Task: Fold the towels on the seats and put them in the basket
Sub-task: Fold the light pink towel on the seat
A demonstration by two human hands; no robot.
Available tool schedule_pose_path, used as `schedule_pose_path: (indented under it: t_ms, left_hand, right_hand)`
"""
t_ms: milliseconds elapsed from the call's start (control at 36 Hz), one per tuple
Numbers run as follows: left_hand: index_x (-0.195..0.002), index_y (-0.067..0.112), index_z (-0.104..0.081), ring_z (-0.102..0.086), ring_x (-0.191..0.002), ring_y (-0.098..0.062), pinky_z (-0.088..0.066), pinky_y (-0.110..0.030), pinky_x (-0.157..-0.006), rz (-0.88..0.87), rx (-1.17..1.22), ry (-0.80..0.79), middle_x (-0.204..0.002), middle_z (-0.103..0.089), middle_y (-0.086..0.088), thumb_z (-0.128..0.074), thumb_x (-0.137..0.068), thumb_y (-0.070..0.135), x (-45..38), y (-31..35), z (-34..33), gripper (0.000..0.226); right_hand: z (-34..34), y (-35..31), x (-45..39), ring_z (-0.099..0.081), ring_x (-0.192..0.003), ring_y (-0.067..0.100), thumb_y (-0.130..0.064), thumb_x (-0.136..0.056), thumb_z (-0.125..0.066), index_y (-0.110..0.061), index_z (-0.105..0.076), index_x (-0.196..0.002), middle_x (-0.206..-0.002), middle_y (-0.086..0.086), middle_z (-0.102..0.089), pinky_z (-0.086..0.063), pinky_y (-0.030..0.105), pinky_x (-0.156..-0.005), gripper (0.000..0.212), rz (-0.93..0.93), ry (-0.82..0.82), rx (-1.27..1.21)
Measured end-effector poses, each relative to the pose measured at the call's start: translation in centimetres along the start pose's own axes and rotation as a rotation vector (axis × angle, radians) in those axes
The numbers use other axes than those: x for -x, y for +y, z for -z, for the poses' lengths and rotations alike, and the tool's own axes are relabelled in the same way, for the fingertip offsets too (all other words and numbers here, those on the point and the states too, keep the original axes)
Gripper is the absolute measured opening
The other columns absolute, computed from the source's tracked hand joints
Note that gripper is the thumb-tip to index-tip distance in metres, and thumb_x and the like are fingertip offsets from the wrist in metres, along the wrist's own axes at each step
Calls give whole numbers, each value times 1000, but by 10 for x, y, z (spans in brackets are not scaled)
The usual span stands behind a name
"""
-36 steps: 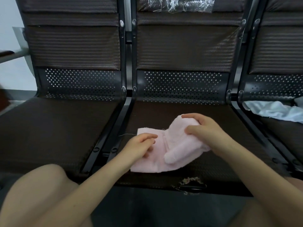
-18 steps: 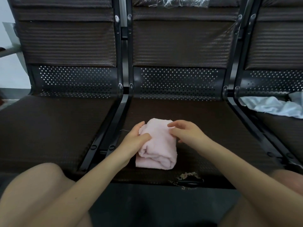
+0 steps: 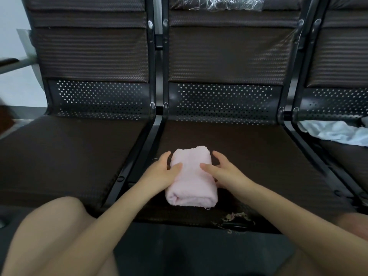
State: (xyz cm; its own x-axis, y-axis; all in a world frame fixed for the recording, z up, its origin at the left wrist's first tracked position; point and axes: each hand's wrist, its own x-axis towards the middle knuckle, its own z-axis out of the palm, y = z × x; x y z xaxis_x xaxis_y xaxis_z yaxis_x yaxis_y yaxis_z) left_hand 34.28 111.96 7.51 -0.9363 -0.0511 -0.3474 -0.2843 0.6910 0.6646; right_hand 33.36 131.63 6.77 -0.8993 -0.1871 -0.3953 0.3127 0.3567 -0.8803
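**Pink towel folded on the middle seat**

We hold the folded pink towel [image 3: 191,176] between both hands on the middle seat [image 3: 249,156], near its front edge. Our left hand [image 3: 161,172] grips its left side, thumb on top; our right hand [image 3: 225,172] grips the right side likewise. A pale blue towel [image 3: 336,133] lies crumpled on the right seat [image 3: 350,156], well apart.

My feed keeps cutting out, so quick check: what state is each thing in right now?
Pink terry towel: folded into a compact bundle, lying on the middle seat.
White crumpled towel: unfolded, on the right seat.
Left hand: fingers cupping the pink towel's left side.
Right hand: fingers cupping its right side.
Basket: not in view.
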Motion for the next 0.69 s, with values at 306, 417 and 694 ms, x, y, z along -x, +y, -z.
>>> schedule_pose_path:
  t_ms: [306, 417, 694]
  left_hand:
    - [-150, 25, -28, -47, -125, -18, -42, -33, -102, -16, 351, -14, -147, -43, -3, -51, -96, 33, 14, 7, -22, 60]
    - [-149, 27, -31, -46, -122, -14, -41, -31, -100, -38, 428, 34, -147, -43, 0, -49, -96, 29, 25, 6, -25, 57]
    - [-145, 27, -36, -52, -112, -10, -45, -29, -94, -109, 746, 148, -136, -49, 4, -45, -98, 20, 56, 16, -12, 48]
  right_hand:
    - [6, 6, -11, -60, -112, 11, -30, -86, -69, -28, -47, -139, -130, -6, -58, -52, 30, -92, 57, 91, -74, -54]
    - [-3, 3, -2, -59, -110, 8, -25, -89, -66, -32, -54, -128, -124, -9, -59, -51, 27, -90, 41, 142, -35, -62]
    - [-4, -48, 25, -55, -110, 11, -23, -92, -61, -30, -43, -141, -124, -9, -54, -49, 32, -93, 53, 203, -63, 20]
